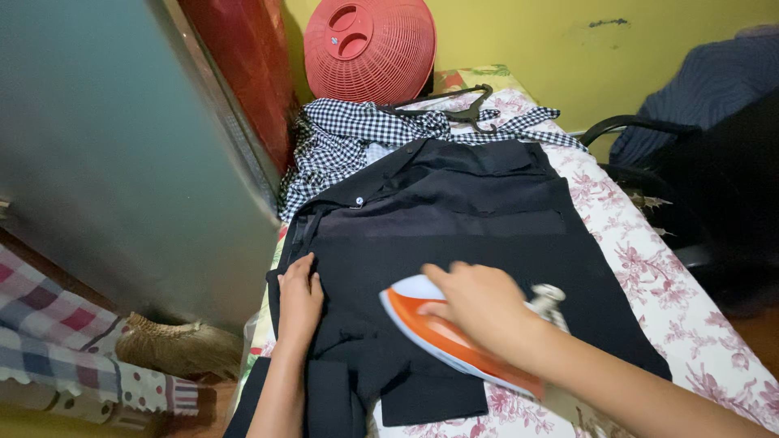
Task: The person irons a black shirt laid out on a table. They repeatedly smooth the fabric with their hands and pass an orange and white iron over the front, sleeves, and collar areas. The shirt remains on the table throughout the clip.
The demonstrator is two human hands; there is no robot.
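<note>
1. The right hand closes its grip round the handle of an orange-and-white steam iron; the fingers wrap over the top, so the handle itself is mostly hidden.
2. The iron sits soleplate-down on a dark navy garment, near the lower middle of the cloth. Its long axis runs from about 10 o'clock, where the pointed nose is, to about 4 o'clock, where the heel lies under the wrist.
3. The left hand lies flat, palm down, fingers together and holding nothing, on the garment's left edge. It is at about 9 o'clock from the iron's nose, near it but apart.
4. The stretch of cloth between the flat hand and the nose is rumpled; the cloth towards 12 o'clock lies smoother.
5. The garment is spread over a floral-covered worktop. Beyond it, at 12 o'clock, lie a black-and-white checked shirt with a dark hanger on it, and a red plastic basket tipped against the yellow wall.
</note>
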